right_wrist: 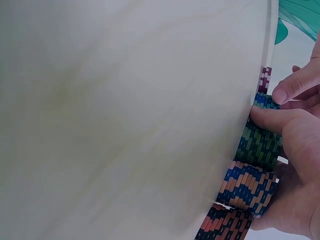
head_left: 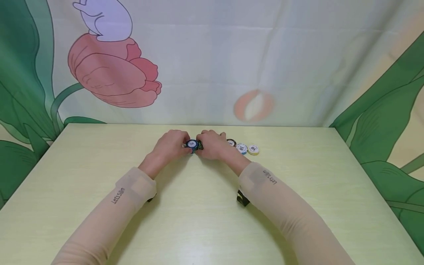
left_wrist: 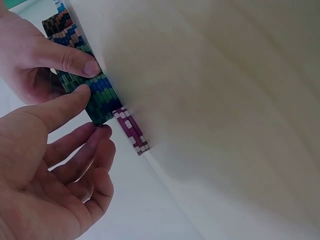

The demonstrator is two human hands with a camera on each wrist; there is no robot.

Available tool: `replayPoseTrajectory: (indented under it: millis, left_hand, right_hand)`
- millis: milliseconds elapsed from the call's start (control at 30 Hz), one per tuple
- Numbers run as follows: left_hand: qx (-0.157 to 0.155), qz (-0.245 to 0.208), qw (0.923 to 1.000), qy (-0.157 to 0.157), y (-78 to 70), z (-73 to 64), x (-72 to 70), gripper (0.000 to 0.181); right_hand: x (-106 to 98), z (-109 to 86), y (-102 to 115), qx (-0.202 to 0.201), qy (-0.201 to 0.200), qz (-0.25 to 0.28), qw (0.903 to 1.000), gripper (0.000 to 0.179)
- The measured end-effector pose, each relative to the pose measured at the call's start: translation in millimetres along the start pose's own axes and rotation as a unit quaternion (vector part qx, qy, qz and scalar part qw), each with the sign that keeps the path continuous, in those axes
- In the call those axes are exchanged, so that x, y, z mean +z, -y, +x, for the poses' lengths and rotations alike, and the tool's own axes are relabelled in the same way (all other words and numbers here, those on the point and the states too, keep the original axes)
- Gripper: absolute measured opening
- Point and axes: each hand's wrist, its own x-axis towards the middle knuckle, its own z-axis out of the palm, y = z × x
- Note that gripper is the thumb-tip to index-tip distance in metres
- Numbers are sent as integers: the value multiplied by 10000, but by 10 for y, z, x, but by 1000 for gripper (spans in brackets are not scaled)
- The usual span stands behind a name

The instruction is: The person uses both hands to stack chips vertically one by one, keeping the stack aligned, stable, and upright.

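Observation:
Thumb and fingers of my left hand (head_left: 170, 145) pinch a stack of blue-and-green poker chips (left_wrist: 104, 99), whose marked top faces up in the head view. Beside it on the right, my right hand (head_left: 213, 144) grips a stack of green poker chips (right_wrist: 259, 145), the thumb across its near side and the fingers behind, mostly hidden. The two stacks stand side by side, and the hands nearly meet around them. A short purple-and-white chip stack (left_wrist: 132, 131) stands left of the left hand's stack. On the other side comes a blue-and-orange chip stack (right_wrist: 248, 189).
The row continues right with a black-and-orange chip stack (right_wrist: 225, 223), a white-and-blue chip stack (head_left: 242, 148) and a yellow-edged chip stack (head_left: 253, 149). Everything stands on a pale wooden table (head_left: 198, 221), near its far edge. Behind hangs a printed curtain (head_left: 205, 66).

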Motion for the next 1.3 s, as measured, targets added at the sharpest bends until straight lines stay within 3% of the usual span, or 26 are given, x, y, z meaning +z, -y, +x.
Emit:
replayPoseTrajectory:
  millis: [400,567,700,900,1300]
  left_hand:
    - [-87,166,9997,156,32,-19,-77,46]
    - [-47,264,9996,120,58,-60,-112,49]
    - [26,250,9996,90,75,-110,-171,49]
    - [129,279,9995,54,142,-204,-260,48]
    - [-166,244,9996,2,373,-388,-452,51]
  right_hand:
    - [8,-6,-42,-87,-13,-68,9999,39]
    - [6,-61,-71,-152,96,94,9998,59]
    - [-25,-143,-128,-171,148,98,9997,73]
    - [-135,-323,-258,-197,-89,391,9990,93]
    - [-442,-651,-669,58,-184,601,9980,94]
